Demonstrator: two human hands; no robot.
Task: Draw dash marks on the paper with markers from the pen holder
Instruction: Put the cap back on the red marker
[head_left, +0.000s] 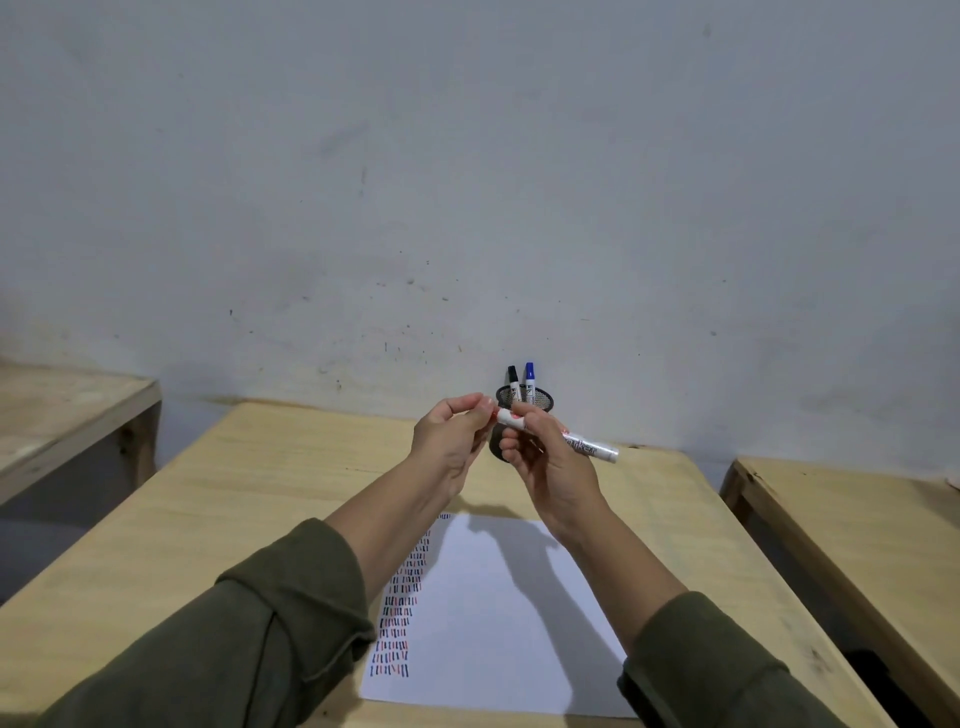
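A white marker (587, 445) is held level above the table, in front of the black mesh pen holder (540, 399). My right hand (550, 462) grips the marker's barrel. My left hand (452, 441) pinches the marker's left end, where the cap is hidden under my fingers. In the holder stand a black-capped marker (513, 382) and a blue-capped marker (530, 379). The white paper (493, 613) lies on the wooden table (208, 519) below my arms, with several rows of black, red and blue dash marks along its left side.
The holder stands at the table's far edge against a grey wall (467, 182). Another wooden table (62, 410) is at the left and a third (857, 530) at the right, each with a gap beside it.
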